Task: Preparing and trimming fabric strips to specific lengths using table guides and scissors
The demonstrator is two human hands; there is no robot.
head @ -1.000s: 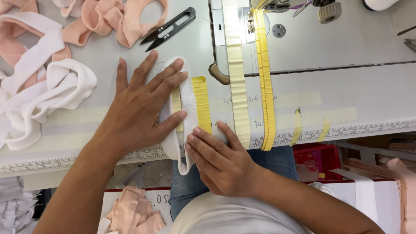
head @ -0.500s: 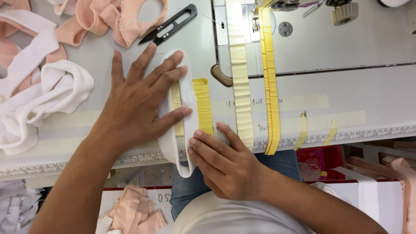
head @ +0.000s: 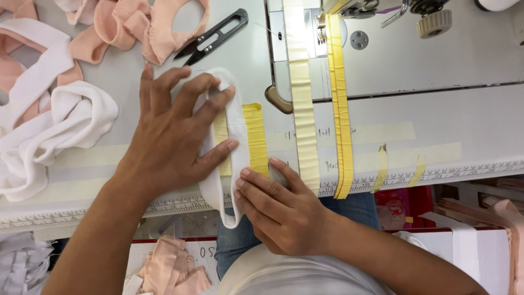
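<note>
Pressing white band (head: 232, 136) flat | left hand (head: 169, 136) spread open | right hand (head: 278, 207) fingertips pinning band edge

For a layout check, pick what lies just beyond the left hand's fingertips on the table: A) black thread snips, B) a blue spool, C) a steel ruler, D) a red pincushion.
A: the black metal thread snips lie just past the left hand, which presses the white fabric band.

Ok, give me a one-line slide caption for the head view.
Left hand presses a white fabric band flat against yellow tape strips on the sewing table, right hand steadying its edge.
</note>
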